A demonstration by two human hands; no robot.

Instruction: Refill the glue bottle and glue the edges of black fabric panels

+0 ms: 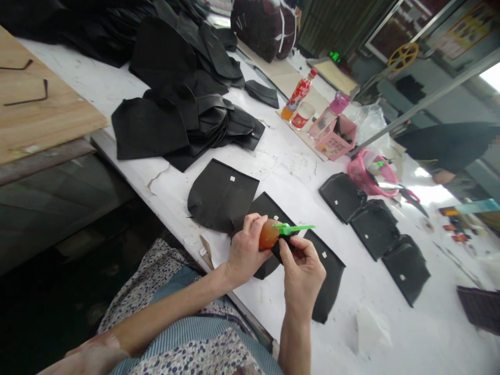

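Note:
My left hand (248, 250) is closed around a rounded orange-brown bottle (269, 234), which lies on its side. A bright green piece with a thin stem (299, 228) sits at the bottle's right end. My right hand (302, 268) is pinched just below this green piece, at something small and black that I cannot make out. Under and beside the hands lie three flat black panels: a left one (224, 195), a middle one (266, 204) partly hidden by my hands, and a right one (328, 281). Each carries a small white square.
Black panels are heaped (164, 125) at the back left. Three more black panels (375, 229) lie in a row at right, by a pink basket (353, 174) with scissors. Bottles, a cup (302, 114) and a pink box (336, 143) stand behind. A wooden board (47, 104) is far left.

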